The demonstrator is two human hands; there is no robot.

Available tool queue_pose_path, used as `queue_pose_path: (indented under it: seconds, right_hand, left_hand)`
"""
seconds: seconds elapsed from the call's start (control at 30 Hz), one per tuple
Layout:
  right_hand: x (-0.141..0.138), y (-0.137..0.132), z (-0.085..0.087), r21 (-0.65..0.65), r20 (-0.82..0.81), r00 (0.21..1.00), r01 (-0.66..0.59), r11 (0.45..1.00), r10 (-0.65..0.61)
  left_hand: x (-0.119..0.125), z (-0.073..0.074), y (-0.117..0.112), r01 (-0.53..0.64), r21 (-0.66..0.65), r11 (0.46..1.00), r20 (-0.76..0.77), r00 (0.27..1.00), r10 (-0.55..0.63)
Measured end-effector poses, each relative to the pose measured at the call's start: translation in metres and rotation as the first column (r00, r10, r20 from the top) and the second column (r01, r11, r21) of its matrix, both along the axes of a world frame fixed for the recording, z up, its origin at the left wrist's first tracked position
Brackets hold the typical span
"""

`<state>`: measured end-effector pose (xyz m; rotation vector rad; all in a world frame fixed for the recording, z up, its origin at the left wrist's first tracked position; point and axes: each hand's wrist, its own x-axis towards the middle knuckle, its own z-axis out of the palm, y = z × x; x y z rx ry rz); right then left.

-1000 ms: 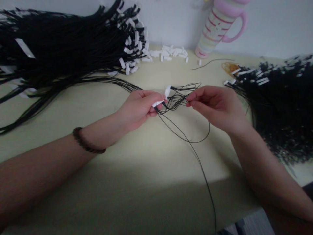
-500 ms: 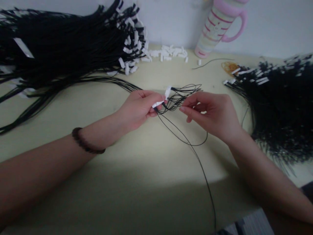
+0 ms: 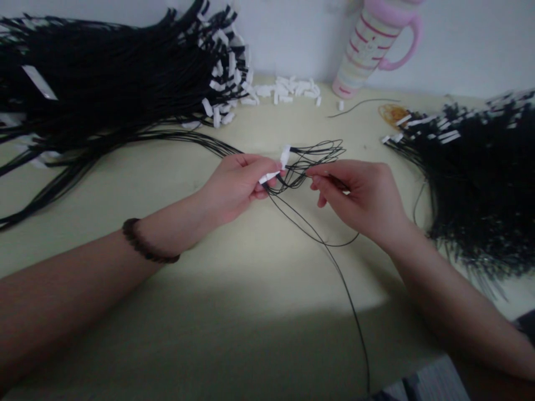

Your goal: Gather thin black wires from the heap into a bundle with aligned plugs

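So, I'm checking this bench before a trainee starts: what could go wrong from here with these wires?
The thin black wires looping between the left hand and right hand cross one another, so they could tangle if pulled. A long loose wire trails toward the person and might snag. The white plastic connectors pinched in the left hand are small; one could slip free and get lost in the black wire bundle nearby.
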<state>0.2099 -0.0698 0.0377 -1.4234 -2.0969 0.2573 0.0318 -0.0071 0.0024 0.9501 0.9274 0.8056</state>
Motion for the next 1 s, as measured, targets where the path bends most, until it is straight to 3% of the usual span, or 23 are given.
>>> queue_pose_path:
  seconds: [0.23, 0.4, 0.63, 0.8, 1.0]
  right_hand:
    - [-0.004, -0.007, -0.004, -0.007, -0.115, 0.993, -0.033, 0.999, 0.032]
    - [-0.009, -0.006, -0.009, 0.088, -0.095, 0.995, 0.037, 0.995, -0.029]
    - [-0.012, -0.003, -0.015, 0.209, -0.163, 0.986, 0.011, 0.978, 0.024]
    - [-0.01, -0.002, -0.018, 0.144, -0.255, 0.967, 0.046, 0.989, -0.008]
    - [-0.012, -0.002, -0.015, 0.125, -0.206, 0.975, 0.112, 0.986, -0.085]
  left_hand:
    - [0.002, 0.003, -0.001, 0.005, -0.01, 1.0, 0.006, 1.0, -0.005]
    - [0.001, 0.001, -0.001, -0.009, 0.01, 1.0, 0.012, 1.0, 0.009]
    - [0.001, 0.003, -0.002, 0.002, 0.001, 1.0, 0.04, 0.999, -0.002]
    - [0.002, 0.003, -0.002, 0.0, 0.007, 1.0, 0.014, 1.0, 0.0]
    - [0.001, 0.002, -0.002, 0.008, 0.005, 1.0, 0.003, 1.0, -0.008]
